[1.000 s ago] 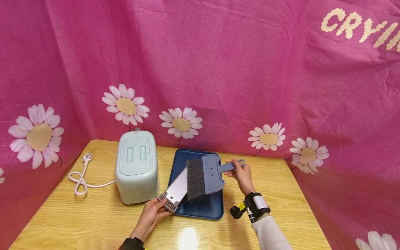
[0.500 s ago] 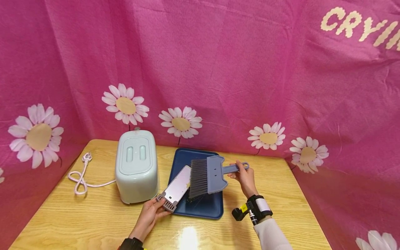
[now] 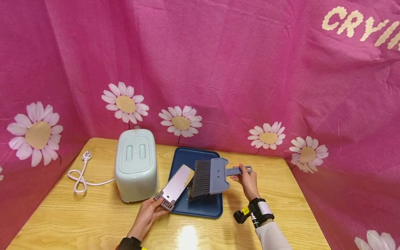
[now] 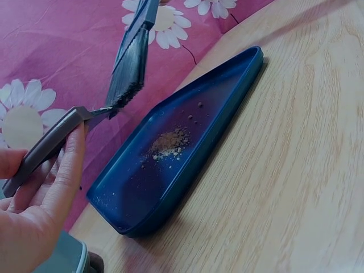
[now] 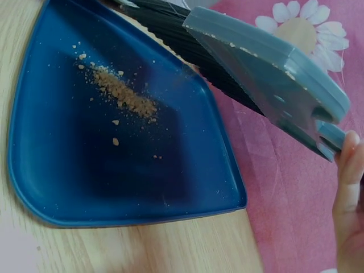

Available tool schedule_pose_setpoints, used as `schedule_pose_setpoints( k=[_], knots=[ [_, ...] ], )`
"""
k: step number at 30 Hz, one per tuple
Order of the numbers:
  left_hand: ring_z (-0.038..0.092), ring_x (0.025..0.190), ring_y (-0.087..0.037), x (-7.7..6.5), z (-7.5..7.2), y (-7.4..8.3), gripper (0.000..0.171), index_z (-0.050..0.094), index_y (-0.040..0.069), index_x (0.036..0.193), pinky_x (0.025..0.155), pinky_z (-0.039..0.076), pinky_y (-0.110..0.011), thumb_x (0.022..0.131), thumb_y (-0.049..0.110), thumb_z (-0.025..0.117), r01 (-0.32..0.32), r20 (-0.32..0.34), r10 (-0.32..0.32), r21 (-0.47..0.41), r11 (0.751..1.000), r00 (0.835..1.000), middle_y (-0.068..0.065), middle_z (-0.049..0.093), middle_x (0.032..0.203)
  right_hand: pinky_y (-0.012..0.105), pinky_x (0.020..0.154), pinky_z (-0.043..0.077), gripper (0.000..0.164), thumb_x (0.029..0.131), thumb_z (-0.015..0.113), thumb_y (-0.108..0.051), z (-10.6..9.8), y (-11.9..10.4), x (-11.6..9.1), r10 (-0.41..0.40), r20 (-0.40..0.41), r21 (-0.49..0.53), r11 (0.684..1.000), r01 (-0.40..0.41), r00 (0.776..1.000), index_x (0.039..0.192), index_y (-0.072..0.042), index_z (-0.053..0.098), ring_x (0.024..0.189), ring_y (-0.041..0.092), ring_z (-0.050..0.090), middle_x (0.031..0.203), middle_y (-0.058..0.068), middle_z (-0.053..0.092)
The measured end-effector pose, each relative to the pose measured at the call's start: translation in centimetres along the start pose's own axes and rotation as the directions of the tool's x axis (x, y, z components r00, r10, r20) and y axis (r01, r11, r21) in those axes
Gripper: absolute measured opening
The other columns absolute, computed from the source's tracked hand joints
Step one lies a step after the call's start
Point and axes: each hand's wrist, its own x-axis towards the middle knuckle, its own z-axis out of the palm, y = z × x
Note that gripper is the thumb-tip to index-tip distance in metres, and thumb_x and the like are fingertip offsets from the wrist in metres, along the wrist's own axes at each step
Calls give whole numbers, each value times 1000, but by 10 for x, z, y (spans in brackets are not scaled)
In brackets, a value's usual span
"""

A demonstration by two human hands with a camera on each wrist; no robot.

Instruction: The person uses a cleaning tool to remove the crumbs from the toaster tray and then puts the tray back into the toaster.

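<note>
My left hand (image 3: pixel 148 214) pinches the grey slotted end of a toaster crumb tray (image 3: pixel 175 185), a flat pale metal plate tilted over a dark blue tray (image 3: pixel 184 155). Crumbs line its right edge. My right hand (image 3: pixel 248 182) grips the handle of a blue-grey hand brush (image 3: pixel 218 176) with a cat-shaped head. Its dark bristles lie right at the plate's crumb-lined edge. Both are held above the blue tray, as the left wrist view shows. A heap of brown crumbs (image 5: pixel 122 95) lies in the blue tray.
A pale mint toaster (image 3: pixel 135 170) with a two-slot lid stands left of the blue tray. Its white cord and plug (image 3: pixel 82 178) lie looped on the wooden table (image 3: pixel 103 222). A pink daisy-printed cloth (image 3: pixel 212 69) hangs behind and at both sides.
The brush has moved right, off the plate's face, uncovering more of it and a band of crumbs. My left hand and the crumb tray have shifted slightly left. Crumbs now show below the bristles.
</note>
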Motion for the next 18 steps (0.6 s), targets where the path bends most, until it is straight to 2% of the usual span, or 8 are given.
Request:
schedule_pose_setpoints(
  k=[2,6,8,9,13,14,16,18],
  knots=[
    [63,91,-21,0,-1,1,40,33,-25,130,76,57,-41,101,2,39,8,0,-8,-4,1000,1000,-34,55,118,18,56,54,47,102,44,-23,3,-6,-4,49,-40,-43,998,-51,998,112,22,55,56,6,63,68,1,68],
    [63,91,-21,0,-1,2,41,32,-25,131,77,57,-41,101,2,40,10,-6,-10,-23,1000,1000,-32,56,117,19,59,55,47,104,41,-22,0,-9,-3,120,-60,-79,989,-124,991,118,22,51,56,6,64,69,1,68],
    [63,89,-21,0,0,3,41,33,-25,131,76,57,-40,101,1,41,6,-14,-7,-27,1000,1000,-30,58,114,20,58,55,49,103,43,-25,-1,-8,-4,96,-66,-98,990,-102,993,117,21,53,56,7,64,69,2,68],
    [63,88,-21,0,0,3,41,33,-25,131,76,57,-40,101,1,41,3,-16,-4,-27,1000,1000,-30,58,113,20,57,55,47,103,44,-25,-7,0,0,57,-41,-84,995,-60,998,115,19,57,56,8,65,69,3,69],
    [63,87,-21,0,0,4,41,32,-25,131,76,57,-40,101,1,41,8,-16,-8,-22,1000,1000,-31,57,115,19,55,54,49,100,51,-34,-9,1,-1,-65,-53,-76,995,61,996,105,13,64,57,11,65,69,5,69],
    [63,88,-21,1,0,4,42,32,-25,132,77,57,-40,101,2,41,9,-12,-9,-23,1000,1000,-33,56,117,19,53,53,47,99,53,-34,-12,6,3,-96,-29,-38,995,95,995,103,11,66,58,12,65,70,6,69],
    [63,90,-22,1,1,3,42,31,-25,132,78,56,-41,101,2,41,10,-1,-10,-25,1000,1000,-35,53,120,18,53,51,48,99,51,-35,-3,-6,-2,-85,-66,-56,995,81,994,103,11,66,56,9,63,69,2,68],
    [62,93,-22,2,2,1,42,31,-25,132,80,56,-42,101,2,41,8,12,-8,-32,999,1000,-37,51,124,17,52,49,45,101,49,-33,4,-12,-3,-63,-67,-48,997,60,996,102,9,66,55,7,61,66,0,66]
  ],
)
